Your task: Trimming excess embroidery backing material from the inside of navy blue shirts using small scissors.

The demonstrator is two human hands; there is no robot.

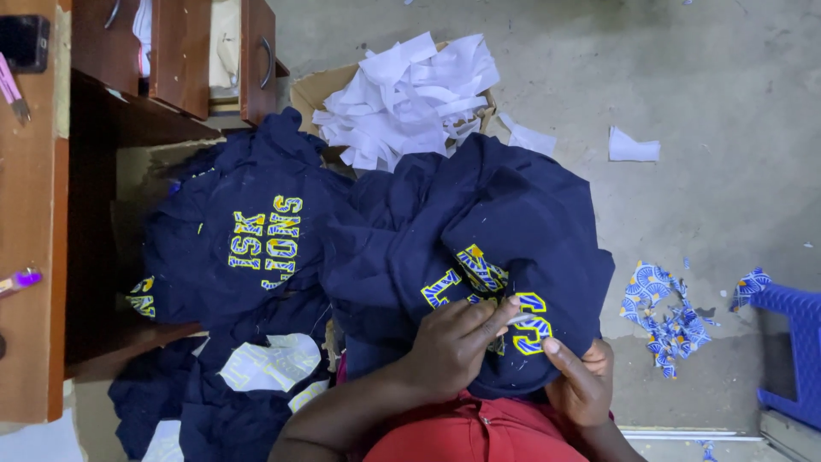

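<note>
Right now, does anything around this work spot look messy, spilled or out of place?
Yes. White paper scraps overflow a cardboard box, and a few lie loose on the concrete floor. Blue patterned fabric offcuts are scattered there too. Navy garments sit in a rumpled heap, and a wooden drawer hangs open.

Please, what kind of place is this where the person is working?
Probably a small tailoring or garment workshop. Navy garments with yellow and blue sewn-on letters are piled up, a cardboard box of white backing scraps stands behind them, and patterned fabric offcuts lie on the concrete floor.
</note>
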